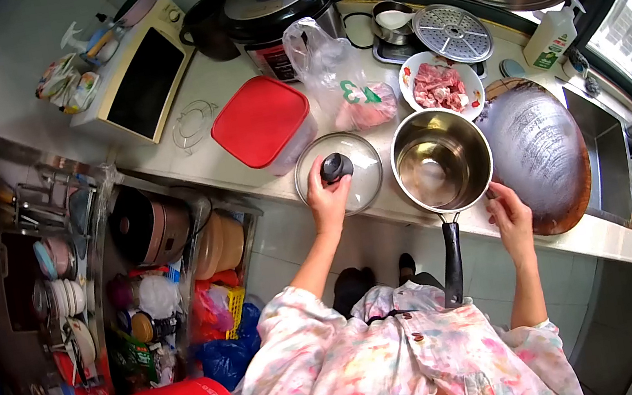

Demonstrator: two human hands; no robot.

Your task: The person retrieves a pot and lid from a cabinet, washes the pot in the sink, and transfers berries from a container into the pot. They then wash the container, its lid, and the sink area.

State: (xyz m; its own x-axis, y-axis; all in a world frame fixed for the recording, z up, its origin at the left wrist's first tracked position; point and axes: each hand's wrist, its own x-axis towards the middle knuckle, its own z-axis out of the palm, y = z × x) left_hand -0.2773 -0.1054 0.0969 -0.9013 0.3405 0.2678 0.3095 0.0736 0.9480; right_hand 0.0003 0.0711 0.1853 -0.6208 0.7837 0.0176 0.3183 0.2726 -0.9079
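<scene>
My left hand (329, 199) grips the black knob of a round glass lid (364, 163), which is at the counter's front edge. Right of it stands a steel saucepan (442, 161), its inside bare and shiny, with a black handle (452, 263) jutting out over the edge toward my body. My right hand (511, 216) is beside the saucepan's lower right rim, fingers loosely bent and apart, with nothing seen in them. Behind the saucepan sits a flowered bowl of raw meat pieces (439, 87). A plastic bag with pink meat (364, 111) lies behind the lid.
A red-lidded container (261, 122) stands left of the lid. A large wok lid (536, 154) takes up the counter on the right, before the sink (602, 152). Farther back are a pressure cooker (282, 8), a microwave (140, 76) and a steamer plate (453, 33). Open drawers (106, 255) extend at left.
</scene>
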